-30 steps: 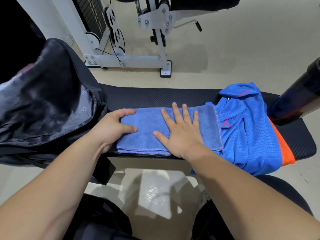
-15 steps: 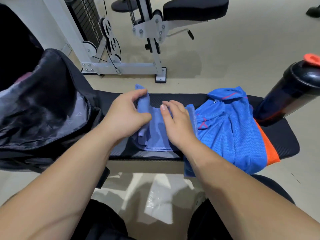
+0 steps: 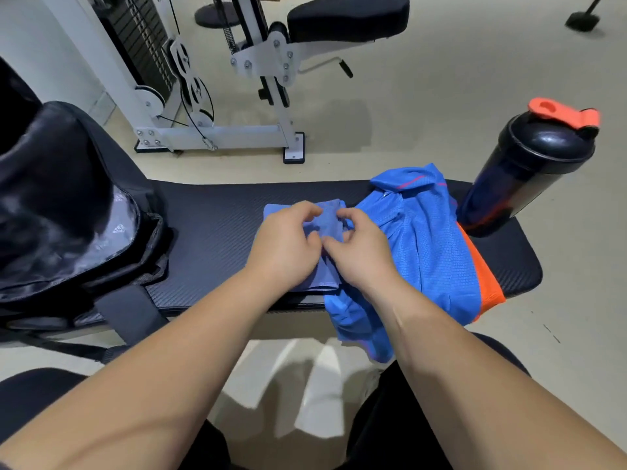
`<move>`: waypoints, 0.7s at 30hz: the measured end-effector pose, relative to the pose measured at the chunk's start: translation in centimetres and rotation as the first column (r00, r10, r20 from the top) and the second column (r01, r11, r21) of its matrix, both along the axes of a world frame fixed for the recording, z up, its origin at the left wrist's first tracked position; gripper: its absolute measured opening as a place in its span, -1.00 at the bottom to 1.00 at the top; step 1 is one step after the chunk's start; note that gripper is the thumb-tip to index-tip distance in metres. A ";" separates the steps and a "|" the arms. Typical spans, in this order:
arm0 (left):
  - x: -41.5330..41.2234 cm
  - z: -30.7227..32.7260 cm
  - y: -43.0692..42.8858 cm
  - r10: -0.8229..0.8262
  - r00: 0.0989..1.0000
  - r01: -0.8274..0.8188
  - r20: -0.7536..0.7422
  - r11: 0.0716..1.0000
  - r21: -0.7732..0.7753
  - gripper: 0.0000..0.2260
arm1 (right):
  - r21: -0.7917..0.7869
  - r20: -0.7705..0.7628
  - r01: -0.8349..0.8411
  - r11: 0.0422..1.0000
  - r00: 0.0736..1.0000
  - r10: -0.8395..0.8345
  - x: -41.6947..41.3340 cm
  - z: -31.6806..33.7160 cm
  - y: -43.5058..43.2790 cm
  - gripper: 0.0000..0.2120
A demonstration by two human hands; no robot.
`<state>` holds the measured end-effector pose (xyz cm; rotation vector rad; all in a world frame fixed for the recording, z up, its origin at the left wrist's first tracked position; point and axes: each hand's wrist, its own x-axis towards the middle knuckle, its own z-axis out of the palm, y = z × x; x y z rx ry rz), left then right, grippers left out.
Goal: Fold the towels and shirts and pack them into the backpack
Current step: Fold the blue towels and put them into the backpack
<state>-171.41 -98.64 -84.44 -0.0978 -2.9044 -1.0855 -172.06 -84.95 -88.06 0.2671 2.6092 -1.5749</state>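
Pinching towel point(image 3: 326, 219) near open backpack point(image 3: 68, 205).

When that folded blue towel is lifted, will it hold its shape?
Probably not by itself: the blue towel bunches and creases under the left hand and right hand, so it looks soft and floppy. It seems light, a small thin bundle. Its layers lie loose on the bench, so a grip from one edge would likely let it unfold.

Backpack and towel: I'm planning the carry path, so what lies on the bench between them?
In the head view, only bare black bench lies between the backpack and the towel.
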 end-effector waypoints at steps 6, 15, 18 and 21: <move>-0.2 -3.1 -2.1 -0.143 0.989 0.148 0.049 0.857 -0.493 -0.37 | 0.221 -0.092 -0.077 0.972 0.991 0.100 -1.3 0.2 1.0 -0.83; 0.4 -6.8 -1.8 -0.151 0.970 0.236 0.190 0.770 -0.593 -0.21 | 0.819 -0.125 -0.252 0.516 0.799 0.588 -2.3 0.7 1.9 -0.48; 0.3 -7.0 -2.0 -0.161 0.967 0.247 0.195 0.774 -0.583 -0.21 | 0.858 0.256 -0.464 0.222 0.759 0.599 -3.0 -0.7 1.7 -0.30; 0.3 -6.9 -2.3 -0.181 0.962 0.265 0.204 0.801 -0.537 -0.20 | 0.805 0.369 -0.557 0.204 0.739 0.564 -3.4 -1.3 1.9 -0.30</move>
